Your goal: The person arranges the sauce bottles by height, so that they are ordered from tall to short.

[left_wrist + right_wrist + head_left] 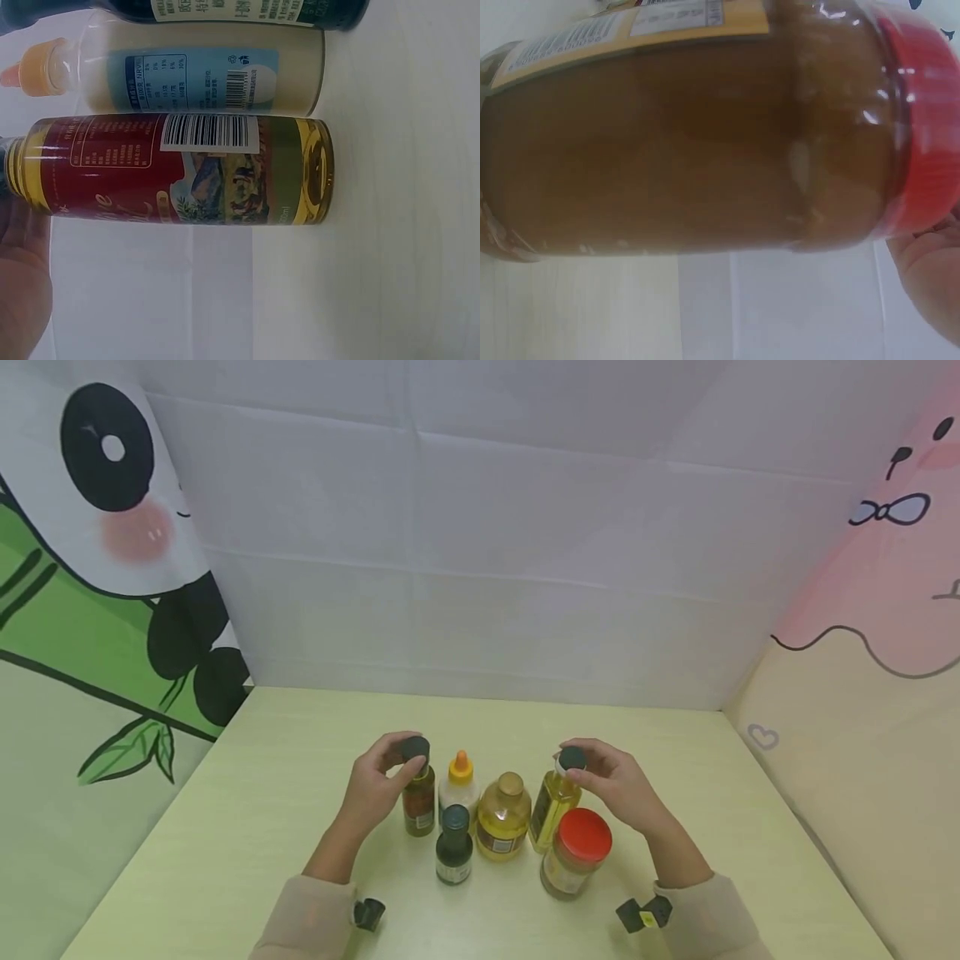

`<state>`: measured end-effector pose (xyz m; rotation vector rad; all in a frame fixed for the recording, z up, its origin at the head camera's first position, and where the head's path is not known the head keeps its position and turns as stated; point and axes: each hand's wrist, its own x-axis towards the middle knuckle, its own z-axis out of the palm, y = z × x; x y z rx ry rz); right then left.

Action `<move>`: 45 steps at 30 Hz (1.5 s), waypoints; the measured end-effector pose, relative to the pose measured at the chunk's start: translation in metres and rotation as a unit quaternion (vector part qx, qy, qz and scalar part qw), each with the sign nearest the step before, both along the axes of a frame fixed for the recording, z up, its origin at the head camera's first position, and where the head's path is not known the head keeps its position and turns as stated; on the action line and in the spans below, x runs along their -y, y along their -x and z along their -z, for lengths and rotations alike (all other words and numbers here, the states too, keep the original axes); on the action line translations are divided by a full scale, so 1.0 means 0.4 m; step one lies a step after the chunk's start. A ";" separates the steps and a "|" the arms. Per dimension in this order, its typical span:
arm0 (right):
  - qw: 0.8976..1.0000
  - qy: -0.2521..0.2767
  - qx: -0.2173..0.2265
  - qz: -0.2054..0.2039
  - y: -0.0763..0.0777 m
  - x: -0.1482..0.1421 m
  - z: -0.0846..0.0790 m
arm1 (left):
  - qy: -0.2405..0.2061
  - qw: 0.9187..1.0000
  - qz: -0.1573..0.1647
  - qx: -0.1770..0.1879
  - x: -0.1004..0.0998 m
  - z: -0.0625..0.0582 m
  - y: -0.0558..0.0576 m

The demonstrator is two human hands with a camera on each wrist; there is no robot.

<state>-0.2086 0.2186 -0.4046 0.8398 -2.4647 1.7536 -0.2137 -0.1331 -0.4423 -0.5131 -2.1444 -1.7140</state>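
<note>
My left hand (377,782) grips the dark cap of an oil bottle (419,806) at the left end of a cluster. In the left wrist view this oil bottle (180,171) shows a red label, a barcode and golden oil inside. On the right side my right hand (621,781) pinches the dark cap of a clear bottle of yellow oil (556,802). Just in front of that bottle stands a red-lidded jar (576,852). The brown-filled jar (682,157) covers most of the right wrist view and hides the bottle held there.
Between the hands stand a squeeze bottle (459,785) with an orange tip, a small dark sauce bottle (454,852) and a round, gold-capped bottle (503,818) of yellow liquid. A pale table (247,810) bears everything, with a white sheet (480,627) behind and printed sheets at both sides.
</note>
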 end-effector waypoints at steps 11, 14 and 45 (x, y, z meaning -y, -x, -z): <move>1.000 -0.011 0.023 0.004 0.001 0.002 -0.022 | -0.003 1.000 -0.009 -0.003 -0.004 0.002 0.003; 1.000 -0.015 0.025 0.003 0.005 0.005 -0.029 | -0.002 1.000 -0.006 -0.011 -0.013 -0.029 -0.016; 0.997 -0.055 0.036 0.039 0.102 0.053 -0.116 | -0.004 0.998 -0.004 -0.069 -0.025 -0.058 -0.030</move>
